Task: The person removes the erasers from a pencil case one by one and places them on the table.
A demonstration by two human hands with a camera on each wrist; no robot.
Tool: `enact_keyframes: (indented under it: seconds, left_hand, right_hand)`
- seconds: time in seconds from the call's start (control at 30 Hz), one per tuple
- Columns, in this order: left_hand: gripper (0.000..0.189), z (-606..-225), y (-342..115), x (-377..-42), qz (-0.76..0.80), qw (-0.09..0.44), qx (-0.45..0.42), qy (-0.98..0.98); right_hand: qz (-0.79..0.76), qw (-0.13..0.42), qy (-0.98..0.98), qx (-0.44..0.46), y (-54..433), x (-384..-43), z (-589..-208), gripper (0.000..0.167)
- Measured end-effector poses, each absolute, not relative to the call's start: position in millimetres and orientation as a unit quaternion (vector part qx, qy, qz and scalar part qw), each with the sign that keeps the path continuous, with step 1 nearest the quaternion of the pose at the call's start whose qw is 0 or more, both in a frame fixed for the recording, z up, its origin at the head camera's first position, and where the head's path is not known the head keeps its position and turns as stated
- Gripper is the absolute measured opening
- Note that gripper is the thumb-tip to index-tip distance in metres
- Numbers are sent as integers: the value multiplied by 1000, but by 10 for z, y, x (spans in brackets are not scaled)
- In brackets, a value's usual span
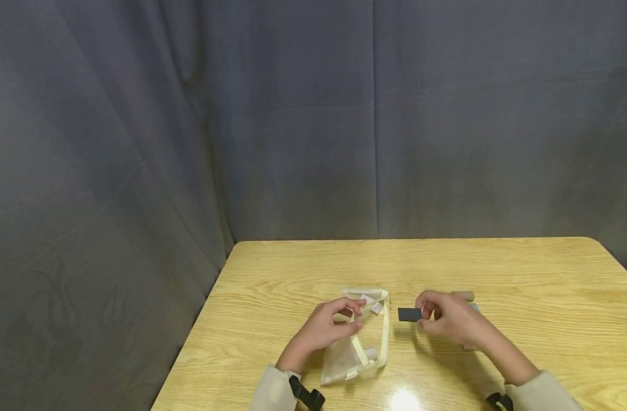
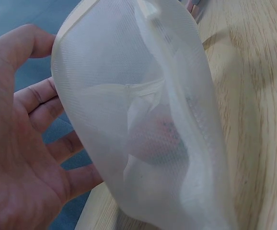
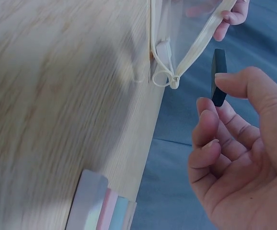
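My left hand [image 1: 328, 322] pinches the near rim of a translucent mesh zipper pouch [image 1: 339, 365], holding its mouth spread. In the left wrist view the fingertips meet the pouch's edge [image 2: 64, 62], and blurred shapes show through the mesh. A whitish piece [image 1: 367, 354] shows low in the pouch. Just right of the mouth, my right hand [image 1: 449, 317] pinches a small flat black rectangular block [image 1: 409, 314] between thumb and fingers, above the table and apart from the pouch. The right wrist view shows this block [image 3: 218, 76] edge-on, near the zipper's ring [image 3: 161, 79].
Partly hidden behind the right hand, several pastel blocks lie side by side: greyish [image 3: 86, 199], pink [image 3: 107, 211], blue [image 3: 119, 213] and beige. A grey-brown piece [image 1: 463, 295] lies just beyond them. The wooden table [image 1: 272, 268] ends at a dark curtain [image 1: 303, 171].
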State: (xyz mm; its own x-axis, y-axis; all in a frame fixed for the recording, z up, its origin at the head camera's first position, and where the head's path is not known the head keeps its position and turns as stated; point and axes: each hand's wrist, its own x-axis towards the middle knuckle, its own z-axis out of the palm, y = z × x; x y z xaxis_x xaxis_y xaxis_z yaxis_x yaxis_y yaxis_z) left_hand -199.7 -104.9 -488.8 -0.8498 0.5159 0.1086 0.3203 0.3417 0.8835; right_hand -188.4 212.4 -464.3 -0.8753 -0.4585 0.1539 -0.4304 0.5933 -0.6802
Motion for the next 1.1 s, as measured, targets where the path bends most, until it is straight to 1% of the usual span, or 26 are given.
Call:
enact_keyframes:
  seconds: [0.3, 0.73, 1.1]
  left_hand:
    - [16, -4881, -1053, -1986, 515, 95, 256, 813]
    - [16, -4881, -1046, -1990, 517, 91, 255, 812]
    - [13, -4901, -1039, -1981, 522, 94, 255, 809]
  right_hand:
    - [-364, -4, 894, -262, 2240, -1885, -4617, 20]
    - [-354, -27, 899, -255, 2460, -1876, -4594, 20]
    - [-352, -19, 907, -231, 2614, -1856, -4564, 22]
